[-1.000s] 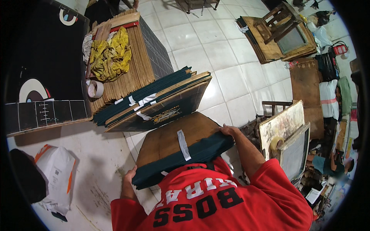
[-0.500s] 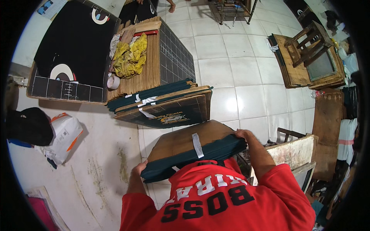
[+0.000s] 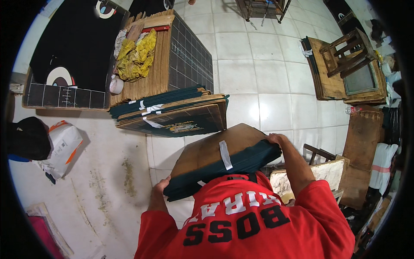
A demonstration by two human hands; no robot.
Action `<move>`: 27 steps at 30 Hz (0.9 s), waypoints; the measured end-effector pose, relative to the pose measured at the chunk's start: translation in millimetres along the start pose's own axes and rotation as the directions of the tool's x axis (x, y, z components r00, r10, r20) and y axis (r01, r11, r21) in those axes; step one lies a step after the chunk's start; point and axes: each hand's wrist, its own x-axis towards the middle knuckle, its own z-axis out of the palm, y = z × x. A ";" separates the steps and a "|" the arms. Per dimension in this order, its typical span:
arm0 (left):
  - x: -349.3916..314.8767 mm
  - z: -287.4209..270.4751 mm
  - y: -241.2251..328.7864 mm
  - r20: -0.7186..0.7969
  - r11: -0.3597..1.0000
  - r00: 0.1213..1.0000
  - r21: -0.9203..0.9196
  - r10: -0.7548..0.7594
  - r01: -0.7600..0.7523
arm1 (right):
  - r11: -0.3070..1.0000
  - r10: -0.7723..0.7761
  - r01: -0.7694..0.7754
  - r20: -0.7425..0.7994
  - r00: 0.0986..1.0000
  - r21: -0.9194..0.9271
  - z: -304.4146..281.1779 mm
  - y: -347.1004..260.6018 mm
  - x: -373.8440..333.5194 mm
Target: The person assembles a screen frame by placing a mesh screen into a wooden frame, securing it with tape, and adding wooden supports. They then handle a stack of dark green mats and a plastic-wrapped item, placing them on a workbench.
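Note:
In front of my chest I hold a flat brown board (image 3: pixel 205 149) with dark green cloth (image 3: pixel 241 165) wrapped over its near edge; whether it is one board or several together I cannot tell. A strip of white tape (image 3: pixel 225 155) crosses from the wood onto the cloth. My left hand (image 3: pixel 162 185) grips the board's left end, and my right hand (image 3: pixel 276 139) is closed on its right end. Fingers under the board are hidden. Just beyond it leans a bundle of green-clothed boards (image 3: pixel 172 118) with white tape strips and a printed design on the front one.
Behind the bundle stands a long stack of boards (image 3: pixel 146 86) topped by crumpled yellow cloth (image 3: pixel 137 56) and a tape roll (image 3: pixel 116 85). A wooden stool (image 3: pixel 347 54) sits on more boards (image 3: pixel 317 82) at right. Framed panels (image 3: pixel 310 175) lean by my right arm. A white bag (image 3: pixel 64 144) is at left.
The board and both hands have shifted slightly right and up in view. The stacks and bundle now appear farther left, as my view has turned a little. My grip stays the same.

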 end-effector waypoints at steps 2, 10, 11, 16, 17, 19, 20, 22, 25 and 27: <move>5.3 -2.9 -2.1 0.052 0.999 0.998 -0.048 0.026 -0.023 | 0.989 0.107 -0.108 0.021 0.994 0.102 -11.5 -16.5 -9.7; 42.2 -3.7 -6.8 0.125 1.000 0.992 -0.001 -0.025 0.025 | 0.997 -0.062 0.060 0.045 0.997 0.046 -54.4 -41.5 3.9; 39.7 -2.1 -5.2 0.123 0.999 0.992 0.008 -0.033 0.032 | 0.950 -0.240 0.255 0.102 0.965 -0.181 -64.6 -38.3 12.7; 8.6 7.1 8.8 0.056 0.994 0.997 0.092 0.046 -0.051 | 0.968 -0.234 0.248 0.205 0.950 -0.042 -98.0 -34.3 75.5; -0.5 12.2 11.5 0.038 0.998 0.999 0.051 0.037 -0.039 | 0.953 -0.266 0.291 0.223 0.938 -0.087 -106.9 -32.0 88.0; -23.1 27.0 18.1 -0.071 0.996 0.994 0.000 0.086 -0.086 | 0.911 -0.338 0.382 0.248 0.908 -0.157 -124.5 -24.5 111.7; -40.3 32.7 18.4 -0.161 0.992 0.979 0.025 0.124 -0.122 | 0.881 -0.376 0.429 0.258 0.890 -0.200 -132.0 -18.2 123.8; -79.1 56.5 30.5 -0.034 0.932 0.969 -0.270 0.244 -0.244 | 0.941 -0.306 0.332 0.244 0.920 -0.071 -148.1 -4.6 152.7; -135.8 98.6 78.3 -0.084 0.943 0.970 -0.229 0.229 -0.242 | 0.960 -0.274 0.278 0.297 0.915 0.032 -172.3 17.9 216.0; -164.4 133.1 122.0 -0.116 0.964 0.970 -0.136 0.212 -0.227 | 0.974 -0.227 0.213 0.375 0.899 0.079 -180.7 34.4 266.8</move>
